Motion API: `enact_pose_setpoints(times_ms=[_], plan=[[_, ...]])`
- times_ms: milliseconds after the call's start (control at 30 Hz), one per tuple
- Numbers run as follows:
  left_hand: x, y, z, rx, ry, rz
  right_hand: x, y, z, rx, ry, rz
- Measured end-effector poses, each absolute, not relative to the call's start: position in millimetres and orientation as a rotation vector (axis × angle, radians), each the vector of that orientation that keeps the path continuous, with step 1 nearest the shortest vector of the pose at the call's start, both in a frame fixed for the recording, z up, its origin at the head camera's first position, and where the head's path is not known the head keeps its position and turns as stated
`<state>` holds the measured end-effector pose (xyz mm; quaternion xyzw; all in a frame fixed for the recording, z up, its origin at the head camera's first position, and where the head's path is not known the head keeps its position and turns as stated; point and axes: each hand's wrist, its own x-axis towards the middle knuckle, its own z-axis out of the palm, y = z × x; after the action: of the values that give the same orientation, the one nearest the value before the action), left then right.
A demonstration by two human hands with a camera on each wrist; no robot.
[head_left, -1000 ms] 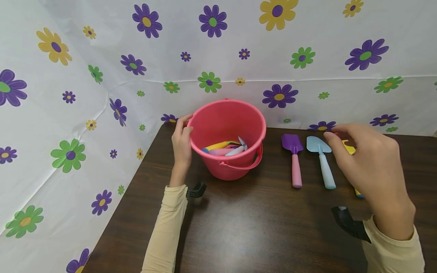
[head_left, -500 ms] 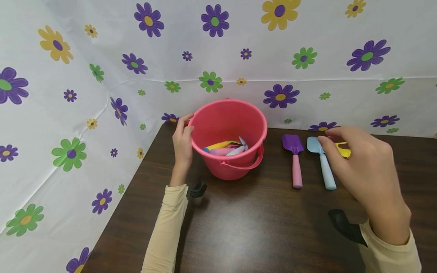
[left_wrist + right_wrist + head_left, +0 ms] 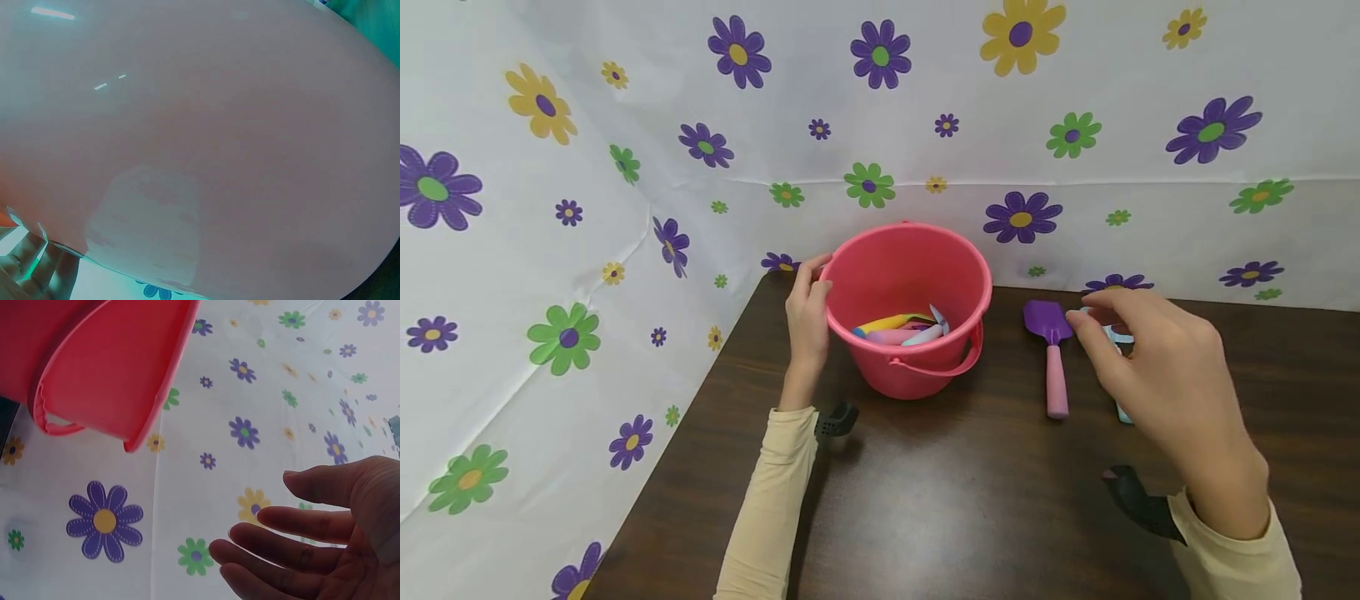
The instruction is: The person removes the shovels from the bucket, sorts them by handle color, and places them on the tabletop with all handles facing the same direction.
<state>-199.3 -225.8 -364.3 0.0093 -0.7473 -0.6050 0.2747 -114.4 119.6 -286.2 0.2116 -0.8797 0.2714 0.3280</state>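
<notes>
My left hand [image 3: 807, 325] grips the rim of a pink bucket [image 3: 898, 373] at its left side. In the left wrist view, the bucket's wall [image 3: 262, 156] fills nearly everything. Inside the bucket lie toy garden tools, among them a yellow handle [image 3: 883, 323], a pink handle [image 3: 891, 337] and a light blue piece [image 3: 925, 335]. My right hand [image 3: 1172, 375] hovers, fingers loosely bent and holding nothing, above a light blue trowel [image 3: 1124, 414] that it mostly covers. Left of it lies a purple shovel [image 3: 1048, 321] with a pink handle. The right wrist view shows that hand [image 3: 312, 544] empty.
A dark wooden table [image 3: 925, 517] carries everything. Behind and to the left hangs a white sheet [image 3: 760, 142] with printed flowers. The bucket's handle [image 3: 955, 367] hangs down on its front right side.
My right hand has moved left from over the yellow tool to over the light blue trowel. The yellow tool is now hidden behind it. The left hand still holds the rim.
</notes>
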Motion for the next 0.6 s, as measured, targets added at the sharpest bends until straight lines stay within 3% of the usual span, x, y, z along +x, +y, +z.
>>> enact_pose_setpoints(times_ms=[600], plan=[[-199,-224,-363,0.02,-1.995,-1.634,-117,89,-280,0.674,-2.302,0.772]])
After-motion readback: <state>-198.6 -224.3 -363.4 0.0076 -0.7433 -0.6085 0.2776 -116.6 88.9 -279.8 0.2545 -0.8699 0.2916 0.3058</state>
